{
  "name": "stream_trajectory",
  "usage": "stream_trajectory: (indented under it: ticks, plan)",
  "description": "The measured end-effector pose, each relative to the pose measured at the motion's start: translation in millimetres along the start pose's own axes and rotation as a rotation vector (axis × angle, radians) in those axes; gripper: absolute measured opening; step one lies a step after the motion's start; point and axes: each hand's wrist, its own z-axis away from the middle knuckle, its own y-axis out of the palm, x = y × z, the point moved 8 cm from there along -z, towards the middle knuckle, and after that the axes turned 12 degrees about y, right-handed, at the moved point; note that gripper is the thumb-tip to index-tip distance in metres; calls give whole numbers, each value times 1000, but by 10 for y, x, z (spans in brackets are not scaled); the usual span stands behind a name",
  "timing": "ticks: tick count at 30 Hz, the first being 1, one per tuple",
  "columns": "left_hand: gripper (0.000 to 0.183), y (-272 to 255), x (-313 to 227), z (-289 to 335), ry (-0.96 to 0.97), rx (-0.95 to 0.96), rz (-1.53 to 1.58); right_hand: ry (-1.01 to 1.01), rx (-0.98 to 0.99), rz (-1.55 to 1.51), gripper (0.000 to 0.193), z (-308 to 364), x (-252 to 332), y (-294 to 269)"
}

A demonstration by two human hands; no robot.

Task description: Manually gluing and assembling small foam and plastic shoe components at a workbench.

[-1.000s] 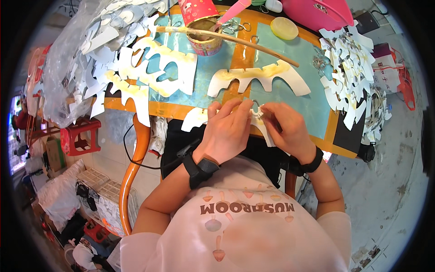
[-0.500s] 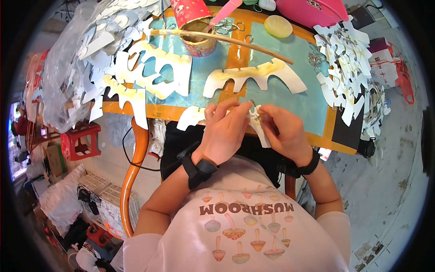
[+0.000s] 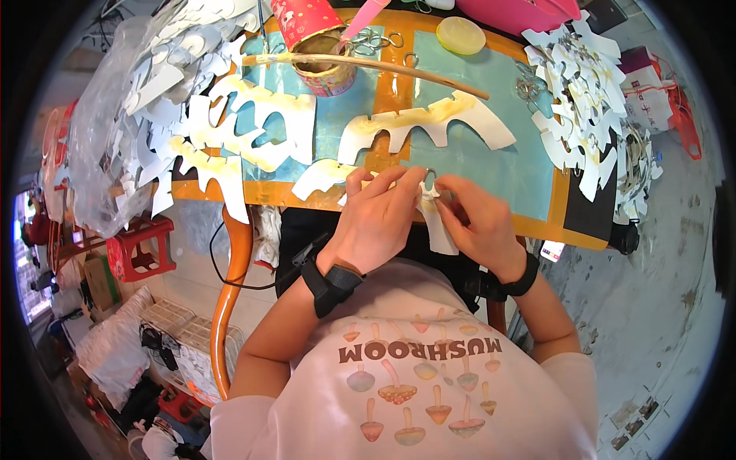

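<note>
At the near edge of the table, both my hands pinch one white cut-out strip (image 3: 440,230) with yellowish smears. My left hand (image 3: 374,222) has its fingers curled over the strip's left part, hiding much of it. My right hand (image 3: 481,226) grips near its upper end between thumb and fingers, and a narrow leg hangs down below. A small metal ring (image 3: 430,175) shows at the strip's top, between my fingertips. Left of my left hand lies a curved white end (image 3: 318,178); whether it belongs to the same strip is hidden. Beyond my hands lies another scalloped strip (image 3: 425,123), smeared yellow.
A wooden stick (image 3: 399,69) rests across an open can (image 3: 326,78). More scalloped strips (image 3: 299,126) lie at the left, beside a heap of white pieces (image 3: 157,84). Metal rings (image 3: 372,40), a yellow round lid (image 3: 461,35) and a right-hand pile (image 3: 575,100) stand farther back.
The metal ring between my fingertips now shows more clearly, and the strip's top looks more folded together. Both hands keep their pinch. The whole view has shifted slightly.
</note>
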Motion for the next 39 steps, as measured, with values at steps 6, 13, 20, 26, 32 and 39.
stream_trajectory:
  ticks: [6,13,20,26,32,39]
  plan:
    - [31,-45,-68,-116,37,16,12,-78,-1,61,17,-57,37,-7]
    - [21,27,-4,-141,85,31,-32,-36,-44,42,10,-88,-5,4]
    - [25,29,-22,-185,104,85,-33,-62,-22,20,14,-71,18,-43]
    - [29,20,-5,-168,140,31,13,57,-20,-47,15,-74,-58,-50]
    - [27,18,25,-137,145,47,23,-42,-17,31,13,-92,-13,-25]
    - [22,32,62,-159,71,26,63,88,31,-62,13,-126,-89,-48]
